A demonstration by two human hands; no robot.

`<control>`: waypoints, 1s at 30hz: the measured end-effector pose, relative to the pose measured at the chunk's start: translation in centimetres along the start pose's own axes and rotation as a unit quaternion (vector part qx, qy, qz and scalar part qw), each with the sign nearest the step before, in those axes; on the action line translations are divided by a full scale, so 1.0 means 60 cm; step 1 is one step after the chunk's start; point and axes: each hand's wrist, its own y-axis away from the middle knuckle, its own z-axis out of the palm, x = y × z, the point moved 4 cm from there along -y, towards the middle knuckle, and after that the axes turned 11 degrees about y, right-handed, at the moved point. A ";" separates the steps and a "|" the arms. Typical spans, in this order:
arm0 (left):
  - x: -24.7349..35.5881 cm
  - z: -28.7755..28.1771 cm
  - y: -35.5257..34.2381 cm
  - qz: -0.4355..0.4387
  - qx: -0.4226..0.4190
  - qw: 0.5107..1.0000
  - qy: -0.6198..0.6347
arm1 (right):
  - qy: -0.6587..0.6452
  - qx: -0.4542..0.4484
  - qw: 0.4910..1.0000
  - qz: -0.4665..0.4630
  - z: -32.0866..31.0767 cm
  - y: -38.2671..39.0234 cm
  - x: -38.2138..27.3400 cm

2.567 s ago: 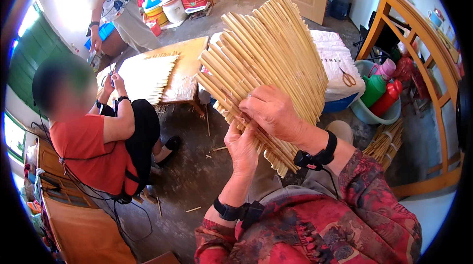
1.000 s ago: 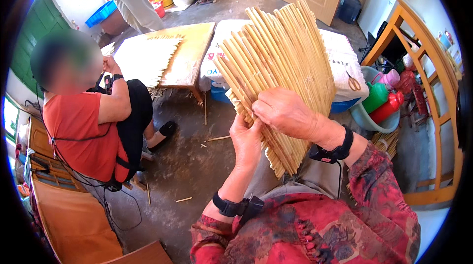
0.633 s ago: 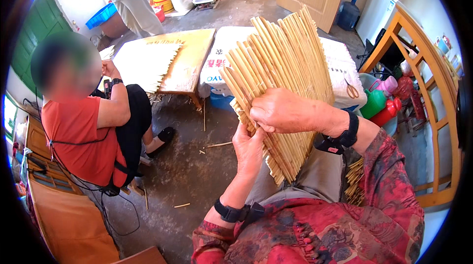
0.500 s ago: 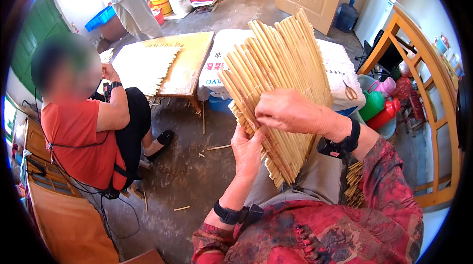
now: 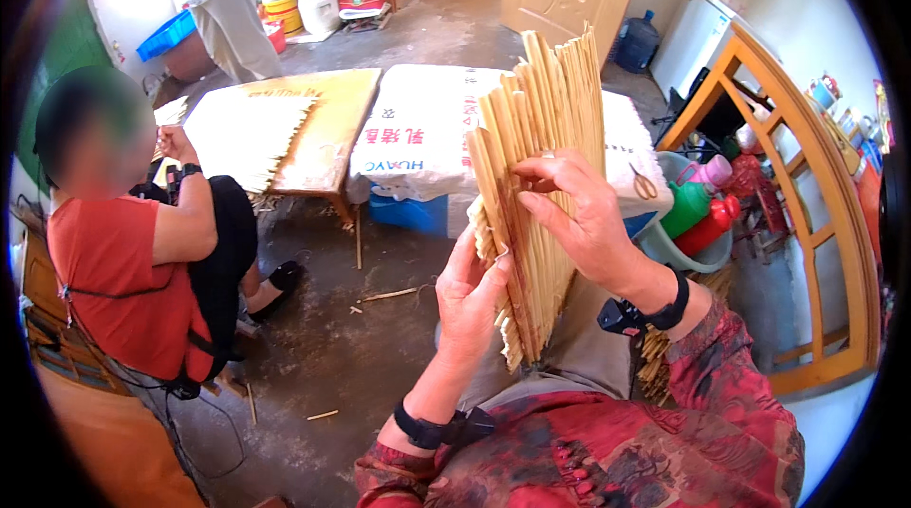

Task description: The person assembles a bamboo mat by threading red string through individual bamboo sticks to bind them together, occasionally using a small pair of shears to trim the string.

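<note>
A stiff mat of pale yellow stalks (image 5: pixel 569 100), laid side by side with jagged ends, stands tilted over my lap. Some stalks along its left edge are darker, reddish brown. My left hand (image 5: pixel 467 295) is closed on that left edge, thumb on the near face and the other fingers partly hidden behind. A small bit of white, perhaps thread, shows beside the left thumb. Higher up, my right hand (image 5: pixel 579 209) is at the mat's face near the same edge. Its thumb and forefinger are apart, with nothing visible between them.
A low table (image 5: pixel 327 143) bears another stalk mat (image 5: pixel 251 129). A white-covered surface (image 5: pixel 413 124) holds scissors (image 5: pixel 643 185). A seated person in red (image 5: pixel 119 261) is at left; another person (image 5: pixel 223 15) stands behind. A basin with jugs (image 5: pixel 702 257) and a wooden frame (image 5: pixel 859 318) are at right.
The mat has turned to a steeper, more edge-on angle. My right hand has lifted off the left hand's thumb and moved up and right, its fingers parting. The left hand keeps its hold.
</note>
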 end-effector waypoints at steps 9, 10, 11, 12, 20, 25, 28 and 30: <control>0.011 0.108 0.023 0.168 -0.212 0.934 -0.234 | -0.109 0.019 0.979 0.170 -0.129 0.075 -0.036; 0.004 0.119 0.028 0.165 -0.233 0.932 -0.225 | -0.084 0.029 0.979 0.182 -0.146 0.086 -0.041; 0.001 0.132 0.033 0.184 -0.265 0.918 -0.232 | -0.067 0.054 0.981 0.176 -0.161 0.098 -0.044; 0.000 0.144 0.040 0.195 -0.288 0.905 -0.247 | -0.051 0.081 0.982 0.164 -0.176 0.107 -0.051; -0.043 0.146 0.063 -0.022 -0.358 0.933 0.014 | 0.036 0.154 0.943 0.293 -0.245 0.175 -0.087; -0.049 0.143 0.048 -0.079 -0.346 0.935 0.005 | 0.049 0.155 0.940 0.300 -0.256 0.190 -0.088; -0.061 0.135 0.037 -0.165 -0.309 0.936 0.033 | 0.046 0.167 0.937 0.303 -0.256 0.193 -0.087; -0.067 0.125 0.035 -0.179 -0.287 0.940 0.040 | 0.043 0.171 0.939 0.296 -0.258 0.192 -0.086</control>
